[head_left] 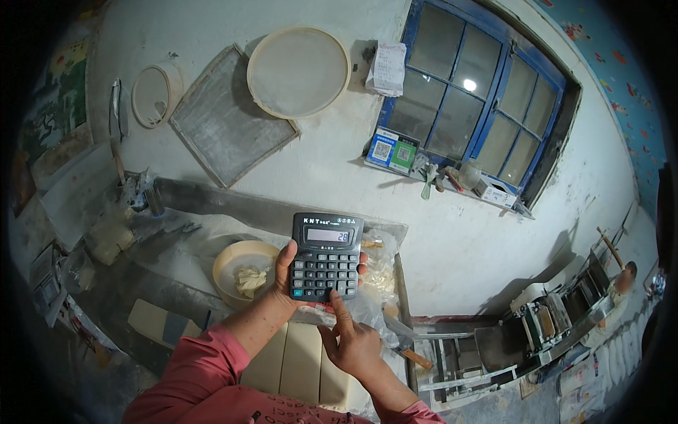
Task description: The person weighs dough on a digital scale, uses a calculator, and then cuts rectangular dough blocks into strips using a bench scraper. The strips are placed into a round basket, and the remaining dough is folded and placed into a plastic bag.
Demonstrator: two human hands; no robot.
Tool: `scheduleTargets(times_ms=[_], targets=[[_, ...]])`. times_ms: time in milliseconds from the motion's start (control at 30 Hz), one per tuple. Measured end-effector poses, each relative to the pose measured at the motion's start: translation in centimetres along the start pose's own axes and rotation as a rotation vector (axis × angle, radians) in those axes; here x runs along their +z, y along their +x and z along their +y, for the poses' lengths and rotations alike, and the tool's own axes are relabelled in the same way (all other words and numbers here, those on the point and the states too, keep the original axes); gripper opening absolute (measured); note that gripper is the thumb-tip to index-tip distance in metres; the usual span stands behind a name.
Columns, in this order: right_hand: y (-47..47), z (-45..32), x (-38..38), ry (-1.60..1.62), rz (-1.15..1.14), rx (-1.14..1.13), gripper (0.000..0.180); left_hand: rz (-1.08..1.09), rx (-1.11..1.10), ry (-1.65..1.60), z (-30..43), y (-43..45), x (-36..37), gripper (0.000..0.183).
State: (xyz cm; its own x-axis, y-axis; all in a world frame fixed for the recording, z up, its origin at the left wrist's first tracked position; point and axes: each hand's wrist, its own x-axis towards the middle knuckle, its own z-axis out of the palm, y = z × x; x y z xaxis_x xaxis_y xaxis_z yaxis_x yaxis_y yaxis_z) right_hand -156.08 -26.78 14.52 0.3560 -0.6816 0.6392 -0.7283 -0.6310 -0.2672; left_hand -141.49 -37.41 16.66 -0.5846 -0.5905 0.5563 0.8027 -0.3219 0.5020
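My left hand (285, 270) grips a black KNT desk calculator (326, 257) from behind, its thumb along the left edge and fingertips showing at the right edge. The display is lit and shows digits. My right hand (356, 344) holds nothing. Its index finger touches the lower keys, the thumb stands apart, and the other fingers are curled. Below the hands lie several smooth cream-coloured blocks (297, 360), partly hidden by my arms. Behind my left wrist, a round wooden-rimmed sieve (220, 265) holds a pale crumpled lump (249, 281).
A knife with a wooden handle (416, 359) lies right of the blocks, beside a clear plastic bag (381, 275) of pale strips. A roller machine (545, 323) stands at right, with a person (617, 294) beyond. Another block (153, 320) lies left on the dusty worktop (153, 283).
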Motion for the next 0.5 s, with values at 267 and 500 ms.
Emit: scheduleTargets(times_ms=[267, 500], targets=[[0.04, 0.02, -0.18, 0.048, 0.003, 0.01, 0.069, -0.014, -0.014, 0.015, -0.01, 0.05, 0.0, 0.103], [0.02, 0.05, -0.13, 0.055, 0.002, 0.016, 0.068, -0.005, -0.017, 0.032, 0.02, 0.02, -0.08, 0.105]])
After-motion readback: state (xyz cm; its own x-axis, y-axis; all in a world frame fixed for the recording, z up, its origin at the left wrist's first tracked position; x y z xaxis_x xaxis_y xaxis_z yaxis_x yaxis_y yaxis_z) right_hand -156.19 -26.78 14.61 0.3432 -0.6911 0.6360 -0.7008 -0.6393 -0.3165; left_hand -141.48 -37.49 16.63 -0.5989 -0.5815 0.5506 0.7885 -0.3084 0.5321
